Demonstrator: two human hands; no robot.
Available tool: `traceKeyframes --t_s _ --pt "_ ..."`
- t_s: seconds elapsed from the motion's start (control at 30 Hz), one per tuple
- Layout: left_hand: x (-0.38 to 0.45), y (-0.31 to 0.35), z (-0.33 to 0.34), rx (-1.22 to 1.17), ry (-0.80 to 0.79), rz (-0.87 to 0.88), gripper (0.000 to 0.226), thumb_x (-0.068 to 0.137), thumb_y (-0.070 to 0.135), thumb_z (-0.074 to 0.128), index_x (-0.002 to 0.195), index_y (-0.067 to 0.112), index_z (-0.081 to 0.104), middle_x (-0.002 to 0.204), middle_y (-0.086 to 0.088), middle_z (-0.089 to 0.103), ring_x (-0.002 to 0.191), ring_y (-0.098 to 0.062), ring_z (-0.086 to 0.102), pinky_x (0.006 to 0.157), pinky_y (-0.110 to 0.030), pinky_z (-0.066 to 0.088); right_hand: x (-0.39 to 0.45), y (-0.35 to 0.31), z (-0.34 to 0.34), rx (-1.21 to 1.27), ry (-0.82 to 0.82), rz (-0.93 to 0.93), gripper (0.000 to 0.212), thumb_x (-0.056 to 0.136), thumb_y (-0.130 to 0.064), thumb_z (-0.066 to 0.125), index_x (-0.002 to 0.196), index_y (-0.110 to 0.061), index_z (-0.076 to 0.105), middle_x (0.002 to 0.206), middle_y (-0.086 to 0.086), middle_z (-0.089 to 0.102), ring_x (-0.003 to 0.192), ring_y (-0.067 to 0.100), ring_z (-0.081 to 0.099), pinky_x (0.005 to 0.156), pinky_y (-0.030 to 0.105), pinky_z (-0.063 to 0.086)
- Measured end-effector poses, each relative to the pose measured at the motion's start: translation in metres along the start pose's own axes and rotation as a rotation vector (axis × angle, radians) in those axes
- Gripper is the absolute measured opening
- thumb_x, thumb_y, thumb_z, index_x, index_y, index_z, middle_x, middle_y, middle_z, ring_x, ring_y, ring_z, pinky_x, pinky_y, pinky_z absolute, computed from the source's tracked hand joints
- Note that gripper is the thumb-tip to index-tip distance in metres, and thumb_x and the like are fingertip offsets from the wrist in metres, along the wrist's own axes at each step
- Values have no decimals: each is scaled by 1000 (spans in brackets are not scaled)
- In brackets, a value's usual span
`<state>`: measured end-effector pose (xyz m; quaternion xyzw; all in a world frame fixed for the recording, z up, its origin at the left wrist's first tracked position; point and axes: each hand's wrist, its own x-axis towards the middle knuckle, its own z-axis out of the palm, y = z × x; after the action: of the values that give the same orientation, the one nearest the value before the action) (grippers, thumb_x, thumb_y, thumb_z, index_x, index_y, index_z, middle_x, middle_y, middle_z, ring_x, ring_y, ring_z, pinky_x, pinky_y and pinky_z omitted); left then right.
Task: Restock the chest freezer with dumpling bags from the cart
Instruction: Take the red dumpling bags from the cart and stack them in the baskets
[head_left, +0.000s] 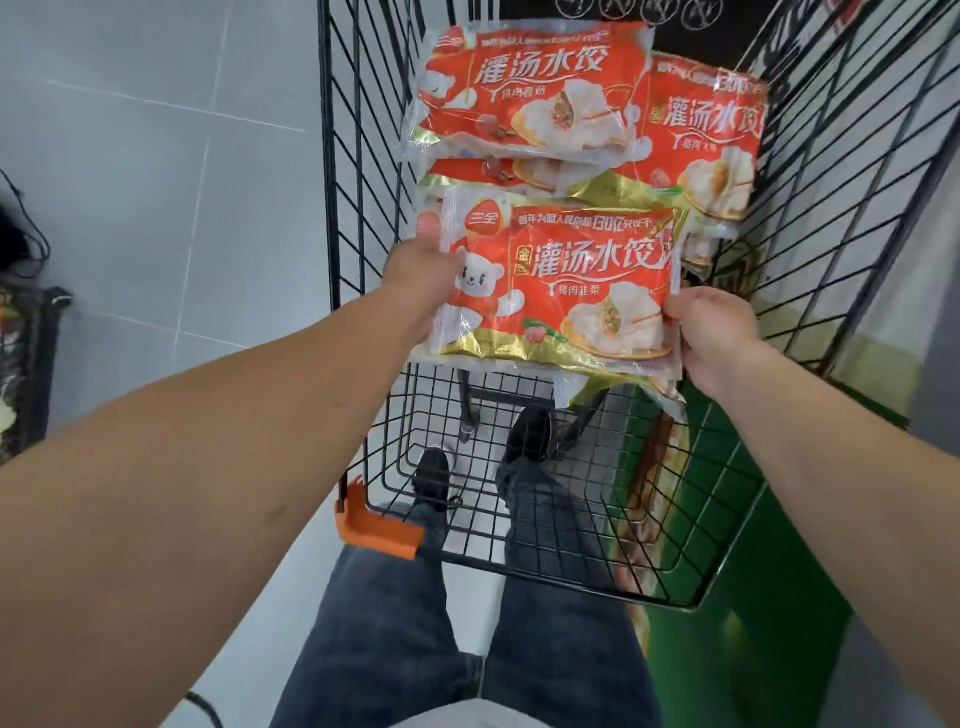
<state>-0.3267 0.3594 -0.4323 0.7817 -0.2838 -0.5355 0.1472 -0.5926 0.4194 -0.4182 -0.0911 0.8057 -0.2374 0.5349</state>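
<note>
At frame centre, above the cart (519, 519), the left hand (421, 275) and right hand (714, 332) pinch opposite short ends of a dumpling bag (561, 291), its long axis running between them.

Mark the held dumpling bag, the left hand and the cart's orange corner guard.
held dumpling bag (561, 291): head view, front panel.
left hand (421, 270): head view, knuckles.
orange corner guard (376, 530): head view, top face.

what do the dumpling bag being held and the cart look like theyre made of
The held dumpling bag looks like glossy printed plastic film: glare, crinkles, clear sealed edges. The cart looks like black-coated metal wire, a thin rigid grid, with an orange corner bumper, probably plastic.
</note>
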Motion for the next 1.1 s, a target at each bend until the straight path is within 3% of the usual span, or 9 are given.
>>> traceKeyframes --t_s 0.1,0.2,0.33,0.53,0.67,0.8,0.9,1.0,1.1 --pt "-21 4 -12 -29 -48 35 9 86 20 65 91 17 72 100 -7 75 94 -29 72 83 -51 59 -38 7 -4 26 54 -32 20 93 -9 60 76 -18 63 90 7 73 103 35 69 90 56 55" --pt "-43 13 -25 14 -117 114 30 80 28 65 107 16 71 107 -7 74 99 -29 71 87 -51 58 -77 19 -15 59 128 -78 13 92 -19 65 79 -21 67 91 6 76 99 36 71 86 58 57" --pt "-92 32 -40 73 -247 231 10 87 20 67 95 15 71 101 -6 76 96 -27 72 87 -42 57 -142 41 -37 154 239 -131 5 93 -19 66 89 -18 66 95 2 75 90 22 73 85 46 59" --pt "-160 43 -39 163 -397 428 23 87 18 71 110 15 70 97 -1 74 91 -19 71 60 -26 56 -227 85 -65 324 439 -165 7 95 -22 64 88 -19 67 98 2 74 88 22 72 85 46 59" --pt "-211 47 -23 224 -532 533 13 86 20 73 97 21 67 93 0 72 87 -18 69 85 -38 58 -278 121 -91 447 538 -165 9 93 -17 64 85 -17 66 95 5 74 90 25 71 86 45 59" --pt "-261 43 3 267 -617 606 5 90 13 69 92 17 69 93 -4 75 82 -20 71 77 -37 61 -315 159 -119 606 604 -173 19 93 -8 62 75 -15 62 85 7 70 84 26 70 76 38 59" --pt "-296 35 31 319 -653 681 4 91 10 65 91 8 69 87 -8 72 78 -23 70 66 -31 56 -341 187 -139 688 688 -168 23 95 -3 56 76 -15 59 80 3 65 72 18 64 49 17 50" --pt "-330 26 62 393 -702 716 10 91 13 68 81 13 67 84 -5 72 74 -20 69 55 -27 53 -360 218 -162 706 744 -164 17 94 -8 57 80 -16 60 90 5 68 81 20 63 59 25 48" --pt "-362 9 102 446 -772 728 6 85 19 76 85 16 71 84 -3 76 77 -20 74 69 -38 63 -365 260 -188 787 774 -117 18 93 -8 56 79 -17 60 92 12 68 87 28 60 73 41 48"
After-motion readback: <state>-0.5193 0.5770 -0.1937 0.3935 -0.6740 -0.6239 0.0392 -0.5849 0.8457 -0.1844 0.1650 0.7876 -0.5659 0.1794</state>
